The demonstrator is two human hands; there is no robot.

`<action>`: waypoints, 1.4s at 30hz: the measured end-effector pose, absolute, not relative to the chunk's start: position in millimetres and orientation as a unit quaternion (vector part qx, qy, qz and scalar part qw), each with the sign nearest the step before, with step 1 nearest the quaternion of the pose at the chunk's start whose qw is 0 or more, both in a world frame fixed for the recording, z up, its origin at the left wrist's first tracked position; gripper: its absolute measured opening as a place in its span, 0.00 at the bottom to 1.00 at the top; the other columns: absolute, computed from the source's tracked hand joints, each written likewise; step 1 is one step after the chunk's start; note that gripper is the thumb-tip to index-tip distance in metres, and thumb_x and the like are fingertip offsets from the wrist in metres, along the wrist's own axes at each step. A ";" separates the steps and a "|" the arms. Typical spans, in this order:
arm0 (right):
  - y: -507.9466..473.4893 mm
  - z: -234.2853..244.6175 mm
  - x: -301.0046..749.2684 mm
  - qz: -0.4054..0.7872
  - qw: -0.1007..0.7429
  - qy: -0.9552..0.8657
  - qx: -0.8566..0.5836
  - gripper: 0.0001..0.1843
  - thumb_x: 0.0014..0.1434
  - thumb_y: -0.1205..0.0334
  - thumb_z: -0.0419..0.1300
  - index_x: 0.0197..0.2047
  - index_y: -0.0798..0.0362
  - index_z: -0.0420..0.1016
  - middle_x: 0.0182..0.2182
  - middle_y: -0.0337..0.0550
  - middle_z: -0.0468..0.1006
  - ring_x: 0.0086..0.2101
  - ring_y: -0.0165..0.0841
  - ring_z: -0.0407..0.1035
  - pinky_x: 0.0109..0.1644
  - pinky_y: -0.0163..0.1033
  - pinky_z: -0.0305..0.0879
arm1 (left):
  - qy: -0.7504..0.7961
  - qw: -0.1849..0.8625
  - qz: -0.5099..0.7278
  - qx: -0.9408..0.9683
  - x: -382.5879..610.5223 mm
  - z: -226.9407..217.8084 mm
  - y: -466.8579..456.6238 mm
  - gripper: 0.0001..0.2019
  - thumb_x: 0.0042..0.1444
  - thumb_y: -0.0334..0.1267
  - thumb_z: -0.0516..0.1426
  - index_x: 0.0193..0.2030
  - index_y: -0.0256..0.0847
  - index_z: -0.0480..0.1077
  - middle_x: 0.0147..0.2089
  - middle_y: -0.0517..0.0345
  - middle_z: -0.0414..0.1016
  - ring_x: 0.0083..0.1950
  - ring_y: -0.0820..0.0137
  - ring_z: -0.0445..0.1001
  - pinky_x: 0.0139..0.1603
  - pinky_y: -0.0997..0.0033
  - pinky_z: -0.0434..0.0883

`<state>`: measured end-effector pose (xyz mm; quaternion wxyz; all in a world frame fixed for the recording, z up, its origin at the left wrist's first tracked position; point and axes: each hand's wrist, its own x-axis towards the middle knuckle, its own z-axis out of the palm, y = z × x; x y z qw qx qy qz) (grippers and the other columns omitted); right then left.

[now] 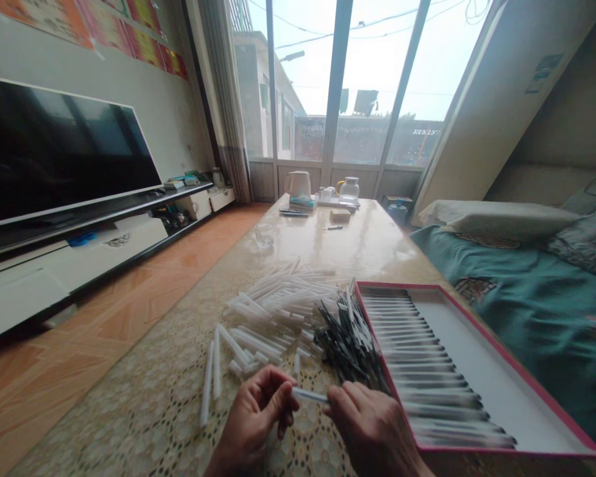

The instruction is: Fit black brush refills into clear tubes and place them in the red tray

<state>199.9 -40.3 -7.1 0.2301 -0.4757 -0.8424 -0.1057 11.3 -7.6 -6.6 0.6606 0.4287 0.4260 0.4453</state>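
Note:
My left hand (255,417) pinches one end of a thin whitish tube (310,395) between thumb and fingertips. The other end runs into the closed fingers of my right hand (370,427), which hide it. The tube lies nearly level, just above the lace-patterned tablecloth (159,397). Beyond my hands is a loose pile of white plastic tubes (283,298), with several shorter-looking ones nearer me. A heap of thin black sticks (350,348) lies past my right hand. Right of it, a pink-rimmed box (506,358) holds a row of clear-looking tubes with dark ends (422,358).
At the table's far end stand a kettle (298,183) and a glass jug (349,190), with a small box (340,215) nearer. A clear glass (265,236) stands near the left edge. A bed with a teal cover (457,265) is right; a television (64,146) is left.

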 end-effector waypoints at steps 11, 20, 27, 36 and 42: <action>-43.4 4.7 208.8 0.289 0.243 -0.768 -0.517 0.20 0.64 0.55 0.46 0.26 0.53 0.69 0.20 0.36 0.70 0.24 0.27 0.66 0.27 0.29 0.54 | 0.431 0.599 0.443 0.510 11.5 -2.1 -22.8 0.08 0.49 0.42 0.61 0.29 0.38 0.72 0.20 0.61 0.69 0.21 0.76 0.64 0.21 0.78 0.61; -40.8 19.6 220.7 0.197 0.183 -0.780 -0.565 0.10 0.63 0.62 0.48 0.35 0.50 0.69 0.20 0.34 0.70 0.21 0.27 0.63 0.24 0.30 0.51 | 0.399 0.581 0.472 0.529 13.0 -4.9 -10.0 0.17 0.50 0.42 0.60 0.47 0.43 0.68 0.32 0.57 0.75 0.30 0.70 0.72 0.30 0.72 0.70; -38.1 45.0 312.6 0.068 0.159 -0.738 -0.652 0.08 0.59 0.62 0.50 0.34 0.49 0.71 0.33 0.42 0.75 0.33 0.34 0.69 0.38 0.37 0.59 | 0.474 0.507 0.545 0.471 8.0 -12.4 -1.5 0.19 0.53 0.48 0.56 0.48 0.41 0.63 0.26 0.61 0.74 0.22 0.73 0.69 0.20 0.75 0.66; -43.3 22.4 355.7 0.078 0.047 -0.695 -0.713 0.05 0.52 0.65 0.56 0.31 0.48 0.73 0.32 0.40 0.75 0.34 0.38 0.70 0.37 0.38 0.58 | 0.497 0.524 0.588 0.363 4.5 -10.5 3.1 0.18 0.50 0.46 0.58 0.45 0.42 0.64 0.23 0.66 0.71 0.19 0.76 0.65 0.16 0.80 0.63; -37.8 14.4 354.0 0.058 0.116 -0.708 -0.694 0.06 0.55 0.63 0.55 0.35 0.48 0.73 0.34 0.41 0.75 0.36 0.38 0.70 0.39 0.39 0.59 | 0.497 0.528 0.597 0.343 5.1 -9.1 4.2 0.19 0.47 0.46 0.60 0.44 0.40 0.65 0.22 0.66 0.71 0.18 0.77 0.65 0.15 0.80 0.62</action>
